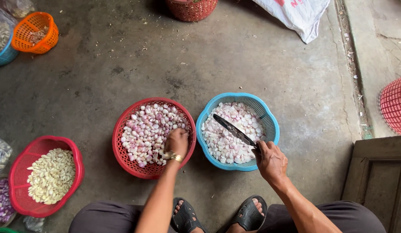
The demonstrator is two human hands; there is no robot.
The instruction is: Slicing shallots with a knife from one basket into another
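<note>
The red basket and the blue basket are moulded plastic lattice with a dull sheen, as is the orange basket. The knife has a dark metal blade, faintly glinting along its edge (its handle is hidden in the right hand). The peeled shallots look smooth and slightly glossy. The floor is rough, matt concrete, stained. The left hand wears a shiny gold-coloured metal wristband.
</note>
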